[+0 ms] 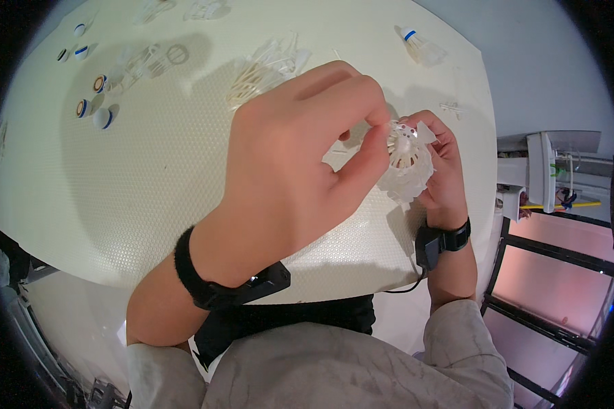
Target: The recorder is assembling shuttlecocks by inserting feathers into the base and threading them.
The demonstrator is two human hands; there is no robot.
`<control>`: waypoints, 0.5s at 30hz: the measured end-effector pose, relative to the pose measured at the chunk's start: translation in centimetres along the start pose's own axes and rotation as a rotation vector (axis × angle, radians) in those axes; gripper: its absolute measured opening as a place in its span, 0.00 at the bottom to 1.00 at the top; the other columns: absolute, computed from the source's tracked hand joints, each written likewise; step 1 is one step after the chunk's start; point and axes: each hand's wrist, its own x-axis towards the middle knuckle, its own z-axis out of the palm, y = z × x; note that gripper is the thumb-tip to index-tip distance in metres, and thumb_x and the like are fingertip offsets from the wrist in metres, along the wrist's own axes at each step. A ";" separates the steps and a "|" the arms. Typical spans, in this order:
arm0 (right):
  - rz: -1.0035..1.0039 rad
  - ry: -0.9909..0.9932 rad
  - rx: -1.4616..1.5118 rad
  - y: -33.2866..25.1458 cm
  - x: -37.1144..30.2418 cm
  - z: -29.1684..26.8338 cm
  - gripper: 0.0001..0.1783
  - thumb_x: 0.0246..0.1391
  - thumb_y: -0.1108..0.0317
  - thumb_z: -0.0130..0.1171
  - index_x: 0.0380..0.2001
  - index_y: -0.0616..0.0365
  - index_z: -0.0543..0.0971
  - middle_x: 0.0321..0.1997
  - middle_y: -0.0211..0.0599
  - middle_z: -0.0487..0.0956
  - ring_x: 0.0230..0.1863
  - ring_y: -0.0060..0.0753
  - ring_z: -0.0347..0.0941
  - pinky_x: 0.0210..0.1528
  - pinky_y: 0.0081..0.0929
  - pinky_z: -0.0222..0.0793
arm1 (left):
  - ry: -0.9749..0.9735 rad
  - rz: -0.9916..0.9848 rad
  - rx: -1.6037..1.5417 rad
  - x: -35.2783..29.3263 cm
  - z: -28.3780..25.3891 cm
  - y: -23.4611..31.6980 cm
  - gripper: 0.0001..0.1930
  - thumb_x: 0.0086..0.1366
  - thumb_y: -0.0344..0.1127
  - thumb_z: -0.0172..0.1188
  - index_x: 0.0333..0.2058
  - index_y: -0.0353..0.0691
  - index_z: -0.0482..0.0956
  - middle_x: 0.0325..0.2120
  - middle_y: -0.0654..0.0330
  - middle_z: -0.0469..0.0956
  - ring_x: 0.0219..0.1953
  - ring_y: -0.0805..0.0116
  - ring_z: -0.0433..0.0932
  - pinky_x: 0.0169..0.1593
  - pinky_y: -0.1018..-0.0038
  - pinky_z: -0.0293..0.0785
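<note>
Thumb and forefinger of the left hand [293,143] I am guiding are pinched together on the left edge of a shuttlecock skirt [411,162], though from up here I cannot tell whether they grip one rib or several. On the right hand [445,160], the thumb and fingers are clamped around the skirt's far and right sides, partly hidden behind it. I judge the step in hand to be fine work on that edge, so I would let the right hand do nothing but steady the piece, gripping close to the pinch so the thin wall does not flex. With the left I would take one rib at a time and pull slowly along its length; a sideways jerk could snap it or tear the film. Turning the skirt in the right hand, rather than twisting the left wrist, would leave me a better view. The skirt itself is held above the table [143,184], toward its right side: white and partly translucent, ribbed around the middle, with reddish dots at its far end and a ragged, crumpled flare toward me. Its head end shows no blue-banded cap. Farther off and to the left lies a pile of pale strips [262,75]; loose shuttlecock heads [103,118] sit at far left, and another shuttlecock [424,50] lies far right.
</note>
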 end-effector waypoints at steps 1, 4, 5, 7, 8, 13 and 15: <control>-0.015 -0.006 0.002 0.0 0.0 0.0 0.16 0.64 0.63 0.59 0.48 0.64 0.76 0.45 0.34 0.81 0.45 0.21 0.76 0.51 0.22 0.72 | -0.009 -0.008 0.003 0.0 0.0 0.0 0.06 0.54 0.21 0.62 0.31 0.37 0.77 0.30 0.61 0.80 0.26 0.75 0.75 0.27 0.80 0.65; -0.027 -0.008 0.017 0.1 0.0 -0.3 0.16 0.64 0.63 0.59 0.49 0.64 0.76 0.46 0.35 0.81 0.46 0.22 0.76 0.52 0.24 0.73 | -0.021 -0.017 0.001 0.0 -0.1 0.0 0.06 0.55 0.21 0.62 0.31 0.37 0.77 0.30 0.61 0.80 0.26 0.75 0.75 0.27 0.80 0.65; -0.024 -0.005 0.029 0.2 0.0 -0.3 0.16 0.64 0.63 0.58 0.49 0.64 0.76 0.46 0.35 0.80 0.46 0.23 0.76 0.53 0.25 0.73 | -0.024 -0.019 -0.005 0.0 -0.1 0.0 0.06 0.55 0.21 0.62 0.31 0.38 0.77 0.30 0.62 0.80 0.26 0.75 0.76 0.27 0.80 0.65; -0.028 -0.006 0.022 0.2 0.0 -0.4 0.16 0.65 0.63 0.58 0.49 0.64 0.76 0.46 0.36 0.80 0.46 0.23 0.76 0.52 0.25 0.73 | -0.033 -0.037 -0.009 0.1 -0.2 0.0 0.06 0.55 0.21 0.62 0.31 0.38 0.78 0.30 0.62 0.80 0.26 0.75 0.75 0.27 0.80 0.65; -0.031 -0.007 0.015 0.2 0.0 -0.4 0.16 0.65 0.63 0.58 0.49 0.64 0.76 0.46 0.36 0.80 0.46 0.23 0.76 0.52 0.25 0.73 | -0.042 -0.055 -0.013 0.1 -0.2 0.1 0.05 0.55 0.21 0.62 0.30 0.38 0.78 0.29 0.62 0.80 0.26 0.75 0.75 0.27 0.81 0.65; -0.054 0.020 -0.023 0.3 0.2 0.4 0.15 0.65 0.63 0.57 0.48 0.64 0.76 0.46 0.37 0.80 0.45 0.24 0.77 0.50 0.25 0.74 | -0.049 -0.089 -0.007 0.1 -0.3 0.0 0.07 0.55 0.23 0.62 0.33 0.39 0.78 0.30 0.62 0.80 0.27 0.72 0.76 0.30 0.78 0.67; -0.071 0.035 -0.025 0.2 0.2 0.5 0.15 0.65 0.64 0.57 0.47 0.64 0.77 0.44 0.37 0.81 0.43 0.25 0.77 0.47 0.25 0.75 | -0.041 -0.083 0.014 0.1 -0.2 0.1 0.08 0.55 0.23 0.62 0.34 0.39 0.77 0.31 0.62 0.80 0.28 0.71 0.76 0.31 0.77 0.69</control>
